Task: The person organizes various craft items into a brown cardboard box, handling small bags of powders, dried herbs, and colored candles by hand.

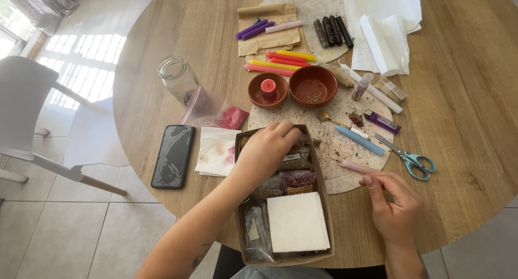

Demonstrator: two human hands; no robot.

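Left hand (268,148) digging in the box (324,203), packets not yet out.
I see its fingers curled among the herb packets (295,161) (grip unclear); right hand (396,203) pinches a pink candle (359,167).

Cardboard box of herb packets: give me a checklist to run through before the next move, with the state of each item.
1. Left hand inside the cardboard box, fingers on the herb packets: ok.
2. Packet actually gripped: cannot tell, the fingers hide it.
3. Right hand pinching the pink candle by its end: ok.
4. Scissors lying clear of both hands: ok.
5. Clay bowl of herbs upright beyond the box: ok.
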